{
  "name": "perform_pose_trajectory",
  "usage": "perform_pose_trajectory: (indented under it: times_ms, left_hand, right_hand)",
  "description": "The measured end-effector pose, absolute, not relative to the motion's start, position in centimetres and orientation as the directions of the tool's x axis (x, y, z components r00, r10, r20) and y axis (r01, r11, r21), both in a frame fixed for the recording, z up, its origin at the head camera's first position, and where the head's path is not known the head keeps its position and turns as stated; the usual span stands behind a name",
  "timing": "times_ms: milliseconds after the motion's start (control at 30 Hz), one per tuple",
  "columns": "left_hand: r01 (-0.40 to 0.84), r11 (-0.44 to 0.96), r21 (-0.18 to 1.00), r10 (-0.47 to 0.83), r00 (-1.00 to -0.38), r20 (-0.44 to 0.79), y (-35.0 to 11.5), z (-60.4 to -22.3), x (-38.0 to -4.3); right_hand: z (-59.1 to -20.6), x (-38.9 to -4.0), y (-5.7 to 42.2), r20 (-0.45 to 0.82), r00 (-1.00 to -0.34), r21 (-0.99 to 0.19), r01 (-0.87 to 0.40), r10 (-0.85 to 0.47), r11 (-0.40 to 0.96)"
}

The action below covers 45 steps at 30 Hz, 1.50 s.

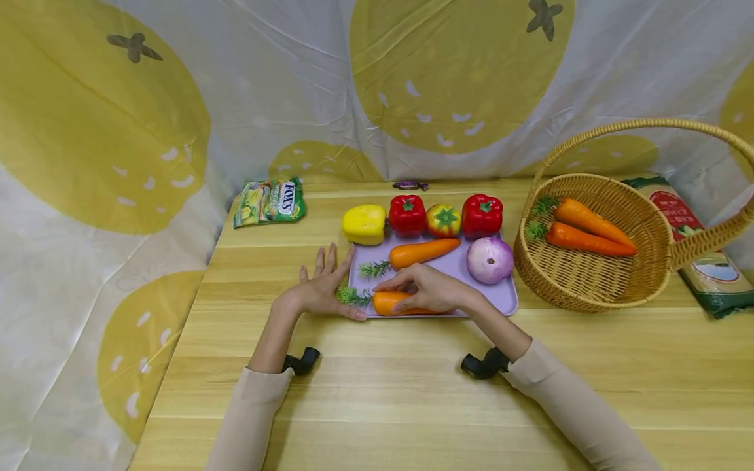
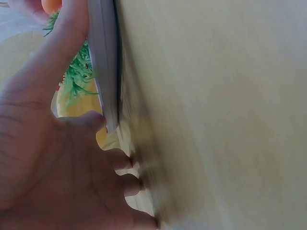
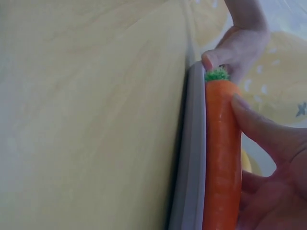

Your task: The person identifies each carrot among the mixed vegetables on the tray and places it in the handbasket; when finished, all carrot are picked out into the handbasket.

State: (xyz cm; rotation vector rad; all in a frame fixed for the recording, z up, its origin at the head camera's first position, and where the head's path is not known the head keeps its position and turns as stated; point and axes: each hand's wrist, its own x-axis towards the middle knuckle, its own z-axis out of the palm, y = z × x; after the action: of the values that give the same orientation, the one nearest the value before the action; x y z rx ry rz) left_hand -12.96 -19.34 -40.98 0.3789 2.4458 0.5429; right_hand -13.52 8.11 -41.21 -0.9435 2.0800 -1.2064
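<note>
On a purple tray (image 1: 457,306) lie two carrots with green tops and a purple onion (image 1: 490,260). My right hand (image 1: 432,288) grips the nearer carrot (image 3: 223,158) along the tray's front edge, thumb on the near side and fingers beyond. Behind it lies the other carrot (image 1: 424,252). My left hand (image 1: 321,291) is spread at the tray's left front corner, its thumb against the front rim and other fingers by the left side. Along the tray's back side sit a yellow pepper (image 1: 364,224), two red peppers (image 1: 407,215) and a smaller red-yellow fruit or vegetable (image 1: 444,220).
A wicker basket (image 1: 533,278) with a tall handle stands right of the tray, holding two carrots (image 1: 592,245). Behind it lies a green and tan packet (image 1: 715,268). A green Fox's bag (image 1: 271,201) is at the back left, and a purple wrapped candy (image 1: 410,186) near the curtain.
</note>
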Motion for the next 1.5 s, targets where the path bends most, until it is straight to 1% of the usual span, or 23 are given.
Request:
perform_pose_trajectory:
  times_ms: [233, 367, 567, 833, 967, 1067, 1233, 1500]
  left_hand:
    - [0.145, 0.874, 0.464, 0.39, -0.779, -0.491, -19.3, -41.0, -13.0]
    - [0.145, 0.875, 0.463, 0.388, -0.78, -0.49, -19.3, -41.0, -13.0]
    - [0.139, 0.878, 0.458, 0.382, -0.78, -0.496, -19.3, -40.8, -13.0]
    - [0.126, 0.858, 0.498, 0.396, -0.78, -0.485, -19.4, -41.1, -13.0]
    - [0.132, 0.868, 0.479, 0.392, -0.775, -0.495, -19.4, -40.8, -13.0]
    - [0.141, 0.877, 0.459, 0.385, -0.777, -0.497, -19.4, -40.9, -13.0]
    - [0.144, 0.88, 0.452, 0.383, -0.779, -0.497, -19.3, -40.8, -13.0]
    - [0.14, 0.88, 0.453, 0.381, -0.778, -0.499, -19.3, -40.9, -13.0]
  right_hand:
    - [-41.2, -13.7, 9.2, -0.12, -0.596, -0.893, -0.285, -0.794, 0.349]
    - [-40.8, -13.9, 10.1, -0.133, -0.612, -0.895, -0.264, -0.78, 0.36]
    - [-39.7, -14.1, 11.9, -0.136, -0.655, -0.885, -0.257, -0.743, 0.388]
    - [-37.9, -14.6, 14.4, -0.108, -0.709, -0.869, -0.273, -0.697, 0.412]
    - [-37.0, -14.8, 15.5, -0.114, -0.736, -0.847, -0.279, -0.667, 0.453]
    - [-36.4, -14.9, 16.3, -0.114, -0.747, -0.844, -0.275, -0.655, 0.46]
    - [-34.5, -15.3, 18.2, -0.108, -0.753, -0.852, -0.266, -0.649, 0.45]
    - [-30.1, -15.8, 23.1, -0.083, -0.808, -0.834, -0.264, -0.583, 0.485]
